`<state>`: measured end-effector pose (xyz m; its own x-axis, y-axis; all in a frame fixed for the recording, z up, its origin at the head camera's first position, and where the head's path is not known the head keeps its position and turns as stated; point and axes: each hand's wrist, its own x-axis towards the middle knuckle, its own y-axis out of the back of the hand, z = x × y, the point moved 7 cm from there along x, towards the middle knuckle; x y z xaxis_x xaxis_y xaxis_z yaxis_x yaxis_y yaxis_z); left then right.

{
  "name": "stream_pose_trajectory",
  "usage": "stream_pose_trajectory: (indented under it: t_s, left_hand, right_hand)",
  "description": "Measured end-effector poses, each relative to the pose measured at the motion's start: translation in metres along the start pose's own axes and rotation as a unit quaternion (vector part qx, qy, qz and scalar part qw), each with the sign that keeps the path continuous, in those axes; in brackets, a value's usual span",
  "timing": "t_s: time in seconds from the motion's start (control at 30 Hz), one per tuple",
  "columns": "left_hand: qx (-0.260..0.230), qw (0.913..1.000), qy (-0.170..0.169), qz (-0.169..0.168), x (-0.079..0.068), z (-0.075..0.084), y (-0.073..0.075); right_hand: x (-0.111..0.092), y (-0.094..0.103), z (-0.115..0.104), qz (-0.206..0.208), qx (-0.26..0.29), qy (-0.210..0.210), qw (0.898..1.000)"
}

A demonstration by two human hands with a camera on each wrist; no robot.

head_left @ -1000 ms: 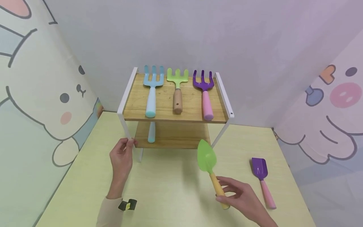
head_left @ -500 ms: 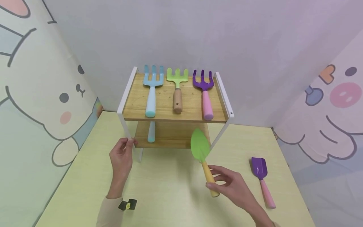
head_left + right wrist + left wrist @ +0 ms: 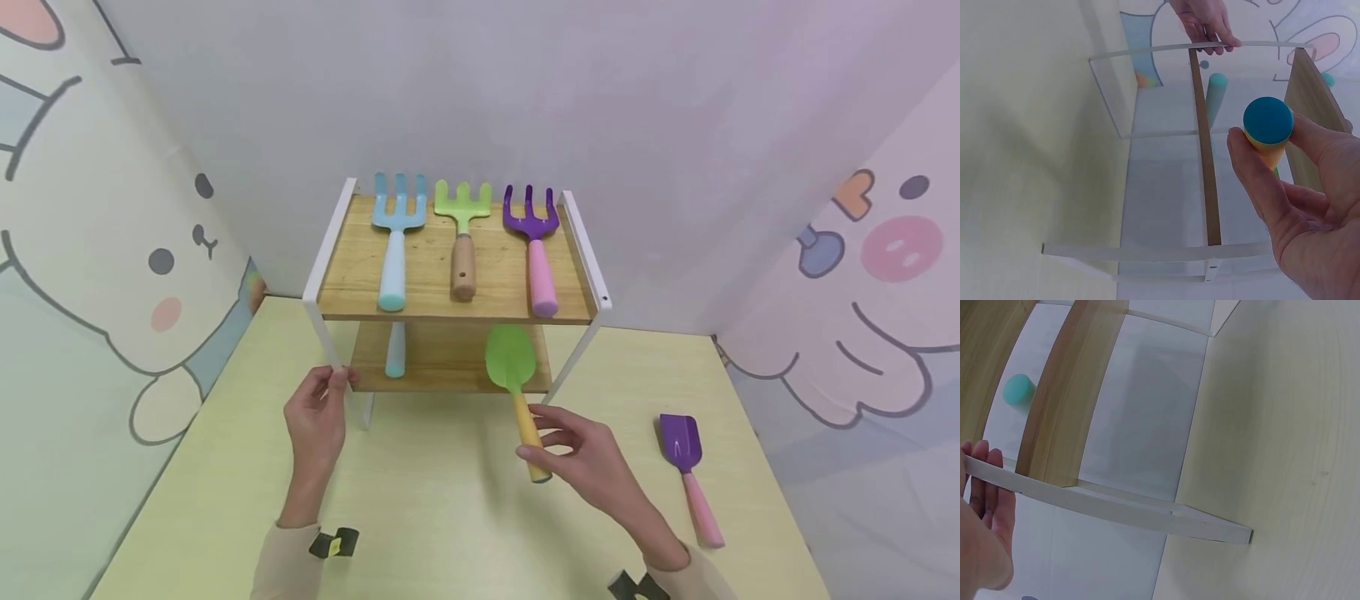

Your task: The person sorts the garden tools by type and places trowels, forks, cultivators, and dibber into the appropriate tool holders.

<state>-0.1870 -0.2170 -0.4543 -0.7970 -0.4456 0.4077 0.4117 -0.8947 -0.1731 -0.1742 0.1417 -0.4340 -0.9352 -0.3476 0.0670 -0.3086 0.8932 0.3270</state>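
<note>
My right hand [image 3: 587, 457] grips the yellow handle of a hand trowel [image 3: 512, 358] with a green blade. The blade points forward at the lower shelf [image 3: 442, 367] of a two-tier rack, on its right half. In the right wrist view the handle's blue end cap [image 3: 1268, 120] faces the camera. My left hand [image 3: 317, 421] pinches the rack's white front left leg [image 3: 1104, 506] beside the lower shelf. A light blue handle [image 3: 396, 350] lies on the lower shelf's left side; its head is hidden under the top shelf.
On the top shelf [image 3: 427, 258] lie a blue hand fork [image 3: 393, 267], a green one with a wooden handle [image 3: 463, 262] and a purple-and-pink one [image 3: 542, 275]. A purple shovel with a pink handle [image 3: 701, 504] lies on the table at right. Walls stand behind and beside.
The right hand has carried the trowel forward and left, from in front of the rack to the lower shelf's opening, and its blade points straighter ahead. The left hand stays on the leg.
</note>
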Motion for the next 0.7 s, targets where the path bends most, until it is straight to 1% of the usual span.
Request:
stream_pose_trajectory:
  t_s: [0.2, 0.37, 0.7]
  left_hand:
    - [-0.004, 1.0, 0.006, -0.002, 0.0, 0.001, 0.0]
    - [0.006, 1.0, 0.001, 0.0, 0.0, 0.001, 0.001]
    - [0.007, 1.0, -0.005, 0.0, 0.001, -0.001, 0.001]
  right_hand:
    - [0.016, -0.003, -0.005, 0.018, -0.015, 0.002, 1.0]
    - [0.027, -0.006, -0.011, 0.027, -0.021, 0.005, 0.999]
    - [0.047, -0.013, -0.02, 0.052, -0.03, 0.02, 0.998]
